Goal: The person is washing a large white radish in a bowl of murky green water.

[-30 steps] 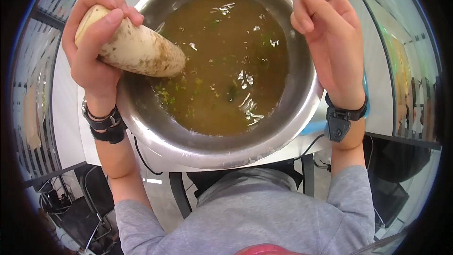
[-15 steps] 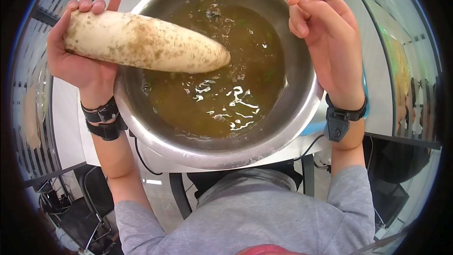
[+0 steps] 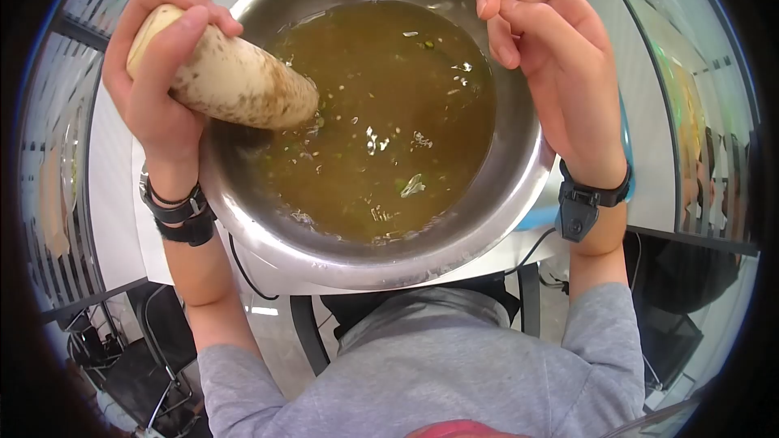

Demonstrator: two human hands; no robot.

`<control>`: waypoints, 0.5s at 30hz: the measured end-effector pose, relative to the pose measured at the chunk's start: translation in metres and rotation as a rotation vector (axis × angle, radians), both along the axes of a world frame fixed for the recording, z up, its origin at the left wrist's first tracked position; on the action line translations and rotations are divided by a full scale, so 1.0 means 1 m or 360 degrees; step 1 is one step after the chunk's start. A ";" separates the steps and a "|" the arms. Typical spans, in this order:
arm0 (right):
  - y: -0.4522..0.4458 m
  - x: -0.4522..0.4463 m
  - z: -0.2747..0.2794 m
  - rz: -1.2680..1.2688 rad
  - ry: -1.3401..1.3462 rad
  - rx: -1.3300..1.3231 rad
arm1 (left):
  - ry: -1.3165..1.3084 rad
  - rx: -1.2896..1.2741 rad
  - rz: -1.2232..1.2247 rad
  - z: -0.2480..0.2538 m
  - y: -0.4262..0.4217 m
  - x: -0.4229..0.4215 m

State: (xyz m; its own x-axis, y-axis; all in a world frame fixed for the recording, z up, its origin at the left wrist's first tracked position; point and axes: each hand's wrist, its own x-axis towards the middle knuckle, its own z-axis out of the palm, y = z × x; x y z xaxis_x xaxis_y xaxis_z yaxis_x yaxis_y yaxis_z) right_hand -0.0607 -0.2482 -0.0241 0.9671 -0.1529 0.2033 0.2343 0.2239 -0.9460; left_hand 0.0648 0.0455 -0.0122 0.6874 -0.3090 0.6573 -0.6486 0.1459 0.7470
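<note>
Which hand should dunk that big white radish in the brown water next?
Probably the left hand: it grips the radish near one end, and the other end points toward the brown water. The right hand looks empty, at the opposite side of the basin.

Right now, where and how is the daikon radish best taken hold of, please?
Probably by the upper end of the daikon radish, coming from the person's left and wrapping around it, as the left hand does. The body is thick and rounded, and it tilts: this end is raised, while the other points down toward the cloudy water in the metal basin.
</note>
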 end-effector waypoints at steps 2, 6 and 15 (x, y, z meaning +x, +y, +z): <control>0.001 -0.001 0.002 -0.0007 0.0063 -0.0032 | -0.0076 -0.0105 0.0043 -0.001 -0.001 0.001; 0.001 -0.001 0.002 -0.0007 0.0063 -0.0045 | -0.0084 -0.0547 -0.0011 -0.005 0.006 0.009; 0.001 -0.003 0.001 0.0015 0.0154 -0.0087 | 0.0712 -0.0859 -0.0687 -0.001 0.019 0.020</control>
